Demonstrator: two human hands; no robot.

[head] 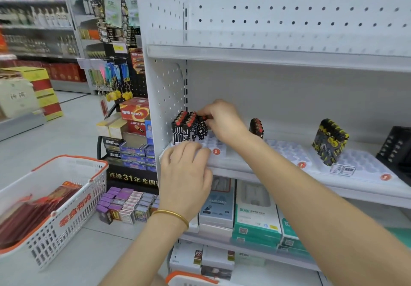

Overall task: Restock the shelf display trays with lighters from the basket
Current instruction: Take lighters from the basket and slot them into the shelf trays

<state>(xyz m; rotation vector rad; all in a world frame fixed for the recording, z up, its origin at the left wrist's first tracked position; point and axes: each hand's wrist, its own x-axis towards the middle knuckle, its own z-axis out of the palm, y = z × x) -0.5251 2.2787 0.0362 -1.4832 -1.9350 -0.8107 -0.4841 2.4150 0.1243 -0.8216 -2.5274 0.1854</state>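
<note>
Now | right hand (pixel 222 122) pinches lighter (pixel 202 130) (above tray (pixel 220 146)) | left hand (pixel 186 172) holds tray

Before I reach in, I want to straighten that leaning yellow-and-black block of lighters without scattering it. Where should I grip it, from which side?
Likely the upper half of the yellow-and-black lighter block, pinched across its two long sides, coming from above and in front. Its base sits in the sockets of the white tray, it leans, and the back wall blocks the rear.
</note>
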